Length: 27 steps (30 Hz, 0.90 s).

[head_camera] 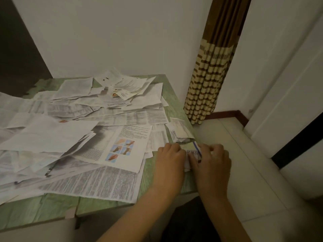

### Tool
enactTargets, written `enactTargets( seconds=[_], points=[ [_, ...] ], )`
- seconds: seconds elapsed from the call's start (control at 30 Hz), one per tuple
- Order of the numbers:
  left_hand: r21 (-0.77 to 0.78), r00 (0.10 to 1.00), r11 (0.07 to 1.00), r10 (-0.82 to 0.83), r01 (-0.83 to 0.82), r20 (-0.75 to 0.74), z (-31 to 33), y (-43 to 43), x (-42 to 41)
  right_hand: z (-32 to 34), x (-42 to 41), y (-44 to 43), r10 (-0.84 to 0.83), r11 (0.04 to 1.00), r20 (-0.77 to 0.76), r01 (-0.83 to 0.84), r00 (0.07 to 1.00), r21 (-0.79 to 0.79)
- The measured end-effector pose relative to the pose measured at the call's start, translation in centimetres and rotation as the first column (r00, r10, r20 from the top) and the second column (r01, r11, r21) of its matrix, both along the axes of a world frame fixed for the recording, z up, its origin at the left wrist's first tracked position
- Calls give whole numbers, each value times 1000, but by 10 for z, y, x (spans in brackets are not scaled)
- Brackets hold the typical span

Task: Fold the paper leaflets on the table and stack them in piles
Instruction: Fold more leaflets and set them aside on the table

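A small white leaflet with a blue stripe [193, 153] lies at the right edge of the green table [153, 173]. My left hand [170, 159] presses on its left side and my right hand [212, 160] on its right side, both knuckles up, fingers curled over the paper. Most of this leaflet is hidden under the hands. Just behind it sits a small pile of folded leaflets [180, 131]. A large heap of unfolded printed leaflets [78, 123] covers the table's left and middle, with one sheet showing colour pictures of hands [122, 147] on top.
The table's right edge runs close by my right hand, with light floor tiles [244, 172] beyond. A brown and cream curtain [209, 75] hangs at the table's far right corner. A white wall stands behind the table.
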<state>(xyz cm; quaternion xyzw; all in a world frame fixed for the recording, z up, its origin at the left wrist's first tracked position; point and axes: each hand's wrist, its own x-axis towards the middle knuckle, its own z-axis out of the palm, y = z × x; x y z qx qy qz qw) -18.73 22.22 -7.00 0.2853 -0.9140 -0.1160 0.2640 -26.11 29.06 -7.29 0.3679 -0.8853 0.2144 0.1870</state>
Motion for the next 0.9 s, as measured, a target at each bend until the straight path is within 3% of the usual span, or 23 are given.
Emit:
enactTargets(
  seconds=[0.1, 0.2, 0.33, 0.57, 0.8, 0.9],
  points=[
    [5, 998, 999, -47, 47, 41, 1, 1, 5, -7, -5, -2, 195, 981, -19, -195, 981, -8],
    [22, 995, 995, -96, 97, -37, -11, -4, 10, -18, -1, 4, 420, 906, 43, -421, 907, 32],
    [5, 994, 994, -107, 107, 19, -17, -8, 14, -22, 2, 17, 414, 878, 7, -401, 910, 260],
    [-3, 991, 997, -81, 82, 106, -14, -4, 15, -21, 10, 20, 296, 854, 127, -322, 947, 408],
    [45, 990, 995, -91, 87, 110, -5, -2, 22, -11, 11, 25, 365, 800, 257, -443, 895, 404],
    [-72, 988, 995, -58, 69, 144, 3, 2, 24, -6, 13, 25, 369, 820, 251, -440, 895, 366]
  ],
)
